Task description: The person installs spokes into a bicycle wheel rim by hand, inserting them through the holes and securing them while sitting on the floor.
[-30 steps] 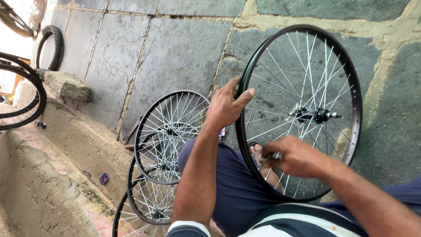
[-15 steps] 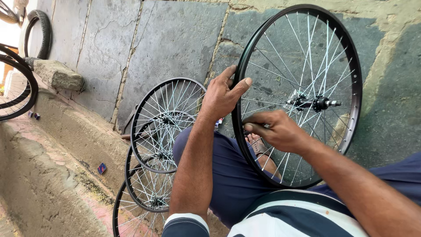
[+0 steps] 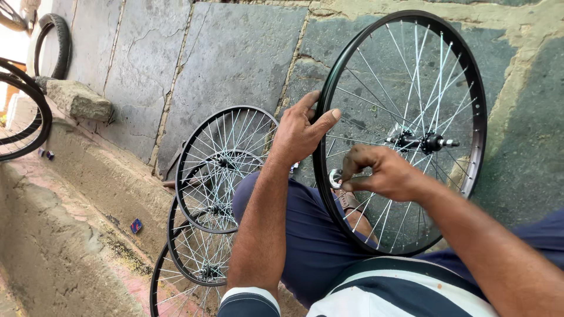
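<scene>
1. On a floor of grey stone slabs [image 3: 229,58] with a worn concrete step [image 3: 64,235] to the left, spare spoked wheels [image 3: 220,170] are stacked; a tyre [image 3: 56,41] leans far back.
2. The black bicycle wheel [image 3: 405,132] stands upright over the person's lap.
3. The left hand [image 3: 299,135] clasps its rim; the right hand [image 3: 382,173] pinches a small silver tool [image 3: 335,178] among the spokes.
4. Since a second ago, the right hand has risen from low near the rim toward the hub.

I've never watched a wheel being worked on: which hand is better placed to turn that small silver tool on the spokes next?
Probably the right hand: its fingers already pinch the small silver tool at the spokes inside the wheel. The left hand is busy gripping the black rim, steadying it.
</scene>
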